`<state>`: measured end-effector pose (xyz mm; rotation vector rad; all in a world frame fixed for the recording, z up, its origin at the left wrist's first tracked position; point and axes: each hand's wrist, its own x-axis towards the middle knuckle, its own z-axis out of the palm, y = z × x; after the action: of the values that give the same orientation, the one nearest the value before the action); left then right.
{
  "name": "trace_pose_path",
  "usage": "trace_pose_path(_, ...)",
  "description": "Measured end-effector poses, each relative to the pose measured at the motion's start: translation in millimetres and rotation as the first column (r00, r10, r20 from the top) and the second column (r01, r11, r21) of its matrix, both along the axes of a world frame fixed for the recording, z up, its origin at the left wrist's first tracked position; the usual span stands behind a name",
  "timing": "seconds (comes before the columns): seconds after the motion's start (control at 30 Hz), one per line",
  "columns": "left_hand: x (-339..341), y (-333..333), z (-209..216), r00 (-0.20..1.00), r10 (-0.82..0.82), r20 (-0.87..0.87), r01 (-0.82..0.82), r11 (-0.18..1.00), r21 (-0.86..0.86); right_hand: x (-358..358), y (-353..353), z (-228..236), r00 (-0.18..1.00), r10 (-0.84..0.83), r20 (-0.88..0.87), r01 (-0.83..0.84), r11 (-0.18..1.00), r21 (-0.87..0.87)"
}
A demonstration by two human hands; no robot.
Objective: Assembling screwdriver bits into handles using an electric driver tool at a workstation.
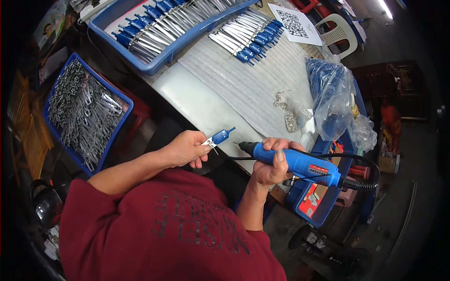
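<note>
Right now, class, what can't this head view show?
Head view:
Held blue-tipped piece: near end behind left hand.
Blue power tool: body partly behind right hand.
Upper blue tray: far side cut off by top edge.
Small metal pieces: too small to count.

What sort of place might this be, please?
Probably a small assembly workshop: the right hand holds a blue power tool, a tray holds rows of matching parts, and a bin brims with metal pieces.
</note>
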<state>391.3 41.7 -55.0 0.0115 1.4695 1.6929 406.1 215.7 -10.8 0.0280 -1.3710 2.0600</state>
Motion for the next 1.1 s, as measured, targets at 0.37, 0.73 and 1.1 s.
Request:
trace_pose_path(0.37, 16, 6, -8, 0.999, 0.043, 0.013, -0.042, 0.998, -0.056, 1, -10, 2, 1.0, 0.031, -0.005, -0.031, 0.999, 0.04)
trace_pose_path(0.73, 15, 7, 3, 0.998, 0.036, 0.046, -0.032, 0.997, -0.077, 0, -16, 1, 0.996, 0.092, 0.008, -0.093, 0.994, 0.065)
trace_pose_path(1.1, 13, 6, 6, 0.998, 0.046, 0.032, -0.042, 0.992, -0.121, -2, -23, 4, 0.996, 0.085, 0.032, -0.088, 0.991, 0.097)
